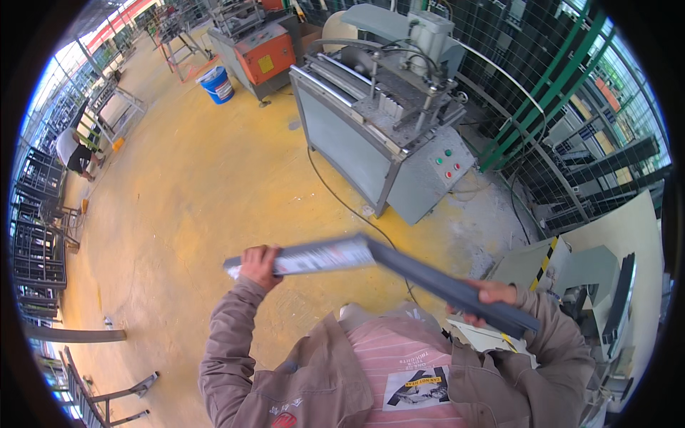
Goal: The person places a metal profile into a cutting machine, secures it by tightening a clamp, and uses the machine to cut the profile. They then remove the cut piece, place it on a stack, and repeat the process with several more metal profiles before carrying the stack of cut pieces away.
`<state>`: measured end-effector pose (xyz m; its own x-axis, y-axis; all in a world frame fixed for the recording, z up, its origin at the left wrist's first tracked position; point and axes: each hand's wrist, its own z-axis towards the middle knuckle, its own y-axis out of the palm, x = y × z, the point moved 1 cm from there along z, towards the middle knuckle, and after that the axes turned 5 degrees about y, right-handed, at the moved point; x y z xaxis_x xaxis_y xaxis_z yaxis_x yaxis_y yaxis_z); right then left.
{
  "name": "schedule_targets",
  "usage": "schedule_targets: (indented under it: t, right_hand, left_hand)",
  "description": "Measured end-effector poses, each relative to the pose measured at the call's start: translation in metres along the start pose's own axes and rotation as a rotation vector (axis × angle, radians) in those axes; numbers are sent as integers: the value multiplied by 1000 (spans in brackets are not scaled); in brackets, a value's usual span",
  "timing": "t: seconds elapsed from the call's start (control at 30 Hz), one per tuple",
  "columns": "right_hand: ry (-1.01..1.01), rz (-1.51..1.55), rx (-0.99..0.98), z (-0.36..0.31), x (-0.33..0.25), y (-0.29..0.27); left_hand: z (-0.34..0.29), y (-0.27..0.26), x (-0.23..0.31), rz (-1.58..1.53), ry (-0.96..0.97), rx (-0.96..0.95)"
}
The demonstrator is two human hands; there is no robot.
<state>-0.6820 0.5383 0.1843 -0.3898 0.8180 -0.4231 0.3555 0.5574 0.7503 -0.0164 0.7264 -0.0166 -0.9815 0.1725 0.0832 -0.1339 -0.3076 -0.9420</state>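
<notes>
In front of the chest, both hands closed around one grey angled frame piece (pixel 385 267).

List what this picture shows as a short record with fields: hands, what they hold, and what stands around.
Left hand: the left hand grips one leg of a grey angled frame piece, near its end.
Right hand: the right hand grips the other leg.
Frame piece: two grey bars meeting at a corner, held up in front of the chest, blurred.
Ahead: a grey machine with red and green buttons on a yellow floor.
Farther off: a blue bucket and an orange machine.
Other person: bending at the far left.
</notes>
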Motion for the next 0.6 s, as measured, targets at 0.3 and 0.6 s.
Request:
schedule_targets:
  t: [0.3, 0.6]
  right_hand:
    - [-592, -119, 335, 355, -186, -82]
    - [-411, 210, 154, 418, -256, -136]
  left_hand:
    - [153, 26, 1, -1205, -485, 11]
    - [243, 18, -28, -1039, -629, -663]
